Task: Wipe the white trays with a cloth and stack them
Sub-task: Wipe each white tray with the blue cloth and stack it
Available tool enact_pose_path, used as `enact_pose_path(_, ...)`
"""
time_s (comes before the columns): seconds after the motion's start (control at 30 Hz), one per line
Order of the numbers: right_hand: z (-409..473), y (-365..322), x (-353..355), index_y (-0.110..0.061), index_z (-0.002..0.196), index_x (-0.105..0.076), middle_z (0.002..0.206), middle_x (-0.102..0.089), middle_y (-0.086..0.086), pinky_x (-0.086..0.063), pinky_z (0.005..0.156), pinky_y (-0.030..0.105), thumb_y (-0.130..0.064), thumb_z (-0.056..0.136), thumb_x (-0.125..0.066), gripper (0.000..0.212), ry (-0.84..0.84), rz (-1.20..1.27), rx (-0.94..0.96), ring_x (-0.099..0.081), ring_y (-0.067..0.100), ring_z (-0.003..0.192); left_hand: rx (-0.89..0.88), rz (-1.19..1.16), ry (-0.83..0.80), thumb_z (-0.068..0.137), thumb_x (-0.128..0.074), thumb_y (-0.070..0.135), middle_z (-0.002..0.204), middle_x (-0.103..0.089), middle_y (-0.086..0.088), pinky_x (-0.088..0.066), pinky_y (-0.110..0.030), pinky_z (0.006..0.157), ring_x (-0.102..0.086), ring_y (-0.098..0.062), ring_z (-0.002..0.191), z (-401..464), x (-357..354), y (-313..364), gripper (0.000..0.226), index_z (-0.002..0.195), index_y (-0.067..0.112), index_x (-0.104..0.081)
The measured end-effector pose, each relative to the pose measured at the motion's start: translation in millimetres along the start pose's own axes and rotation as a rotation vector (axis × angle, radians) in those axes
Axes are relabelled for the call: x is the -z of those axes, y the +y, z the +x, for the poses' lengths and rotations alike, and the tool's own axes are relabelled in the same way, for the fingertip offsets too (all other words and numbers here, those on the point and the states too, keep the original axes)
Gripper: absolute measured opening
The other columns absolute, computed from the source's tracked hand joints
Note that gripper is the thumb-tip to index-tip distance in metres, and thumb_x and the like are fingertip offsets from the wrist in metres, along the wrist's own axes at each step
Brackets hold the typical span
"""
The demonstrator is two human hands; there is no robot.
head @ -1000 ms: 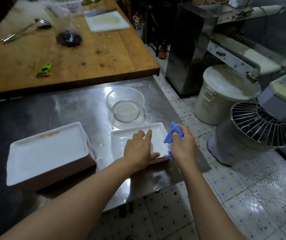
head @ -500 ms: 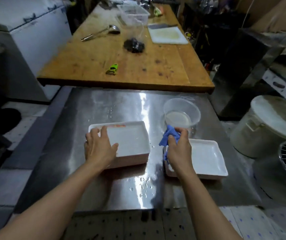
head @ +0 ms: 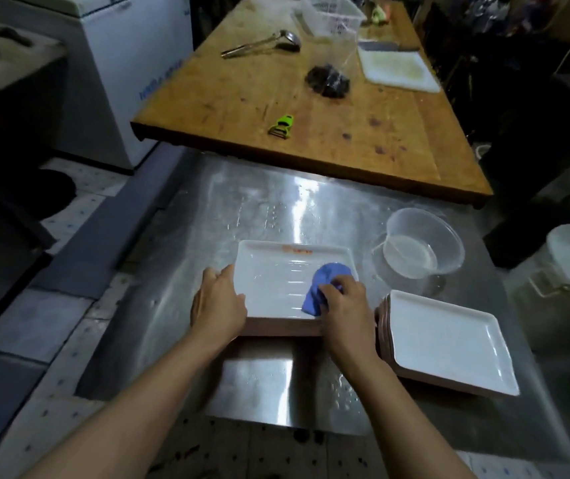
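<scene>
1. The right hand (head: 344,302) has its fingers curled round a bunched blue cloth (head: 325,285), pressing it into the white tray (head: 276,274) at the near middle of the steel table (head: 276,209)
2. The left hand (head: 218,302) grips that tray's near left rim, fingers bent over the edge
3. To wipe well, I judge the cloth should sweep out to the far rim, where an orange smear (head: 297,251) sits (untouched so far), with the left hand bracing against sliding
4. Wiped trays (head: 449,340) sit stacked to the right, near a clear plastic bowl (head: 418,243)
5. Half a second ago the cloth was held above the gap between the trays; it now sits inside the left tray
</scene>
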State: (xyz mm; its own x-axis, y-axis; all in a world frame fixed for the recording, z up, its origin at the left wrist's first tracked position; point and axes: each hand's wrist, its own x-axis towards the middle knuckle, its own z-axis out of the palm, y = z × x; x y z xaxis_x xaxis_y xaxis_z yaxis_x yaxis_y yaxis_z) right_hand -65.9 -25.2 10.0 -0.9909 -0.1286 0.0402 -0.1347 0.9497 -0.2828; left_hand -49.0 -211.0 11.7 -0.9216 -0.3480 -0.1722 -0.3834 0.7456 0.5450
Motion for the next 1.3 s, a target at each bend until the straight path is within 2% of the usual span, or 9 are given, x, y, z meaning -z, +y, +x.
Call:
enact_pose_path(0.17, 25, -1, -5, -0.006, 0.12, -0.053, 0.126, -0.044, 0.014, -0.026, 0.078, 0.025, -0.005, 0.091, -0.044, 0.03, 0.03, 0.074, -0.19, -0.04, 0.027, 0.114, -0.033, -0.051, -0.005, 0.085, -0.056, 0.009, 0.107, -0.049, -0.006, -0.042, -0.031, 0.076, -0.053, -0.026, 0.092, 1, 2, -3, 0.026, 0.11, 0.016, -0.053)
enact_pose_path(0.27, 45, -8, -9, -0.003, 0.124, -0.05, 0.133, -0.041, 0.015, -0.028, 0.084, 0.028, -0.006, 0.092, -0.042, 0.034, 0.013, 0.082, -0.171, -0.035, 0.031, 0.119, -0.064, -0.058, 0.025, 0.082, -0.056, 0.006, 0.093, -0.044, 0.0, -0.033, -0.027, 0.068, -0.044, -0.019, 0.079, 3, 1, -5, 0.015, 0.092, 0.015, -0.049)
enact_pose_path(0.37, 59, -13, -10, -0.003, 0.118, -0.054, 0.132, -0.043, 0.015, -0.027, 0.083, 0.03, -0.003, 0.089, -0.041, 0.032, 0.023, 0.217, -0.216, -0.037, 0.033, 0.115, -0.091, -0.056, 0.041, 0.081, -0.058, 0.006, 0.087, -0.04, 0.003, -0.029, -0.025, 0.065, -0.04, -0.017, 0.076, 5, 0, -7, 0.022, 0.083, 0.018, -0.039)
enact_pose_path(0.6, 60, -61, -29, -0.007, 0.119, -0.057, 0.129, -0.041, 0.012, -0.026, 0.084, 0.023, 0.008, 0.081, -0.043, 0.043, -0.091, 0.393, -0.001, -0.038, 0.03, 0.114, -0.112, -0.085, 0.021, 0.082, -0.059, 0.009, 0.094, -0.046, -0.001, -0.035, -0.026, 0.068, -0.052, -0.025, 0.089, 5, 1, -10, 0.019, 0.1, 0.012, -0.053)
enact_pose_path(0.8, 65, -90, -34, -0.009, 0.127, -0.055, 0.131, -0.043, 0.012, -0.029, 0.1, 0.023, 0.008, 0.079, -0.047, 0.052, -0.204, 0.442, 0.087, -0.036, 0.028, 0.122, -0.139, -0.161, 0.011, 0.082, -0.058, 0.01, 0.087, -0.044, -0.001, -0.03, -0.026, 0.064, -0.052, -0.027, 0.084, 6, 3, -12, 0.01, 0.091, 0.011, -0.054)
enact_pose_path(0.97, 56, -80, -20, -0.006, 0.114, -0.065, 0.12, -0.056, 0.017, -0.035, 0.085, 0.02, 0.014, 0.074, -0.044, 0.049, -0.331, 0.407, 0.151, -0.049, 0.031, 0.11, -0.13, -0.184, -0.106, 0.084, -0.055, 0.008, 0.092, -0.042, 0.001, -0.033, -0.024, 0.068, -0.049, -0.023, 0.085, 11, 6, -19, 0.023, 0.106, 0.015, -0.055)
enact_pose_path(1.07, 41, -77, -14, -0.004, 0.104, -0.07, 0.114, -0.059, 0.016, -0.035, 0.08, 0.016, 0.015, 0.074, -0.044, 0.044, -0.38, 0.4, 0.162, -0.054, 0.028, 0.107, -0.082, -0.222, -0.157, 0.08, -0.045, -0.001, 0.089, -0.043, -0.002, -0.032, -0.026, 0.063, -0.049, -0.024, 0.081, 13, 7, -19, 0.019, 0.089, 0.014, -0.051)
enact_pose_path(1.13, 33, -73, -11, -0.006, 0.105, -0.069, 0.117, -0.058, 0.015, -0.037, 0.088, 0.019, 0.014, 0.077, -0.044, 0.043, -0.419, 0.373, 0.178, -0.053, 0.026, 0.109, -0.05, -0.222, -0.145, 0.08, -0.042, -0.002, 0.091, -0.045, -0.004, -0.033, -0.028, 0.063, -0.048, -0.024, 0.081, 13, 8, -17, 0.018, 0.087, 0.012, -0.051)
enact_pose_path(1.3, 12, -69, -3, -0.005, 0.098, -0.07, 0.107, -0.059, 0.018, -0.04, 0.09, 0.036, 0.011, 0.078, -0.044, 0.036, -0.379, 0.334, 0.274, -0.052, 0.031, 0.1, 0.042, -0.165, -0.041, 0.09, -0.043, 0.012, 0.113, -0.053, -0.014, -0.045, -0.038, 0.086, -0.053, -0.032, 0.101, 11, 3, -5, 0.026, 0.111, 0.006, -0.058)
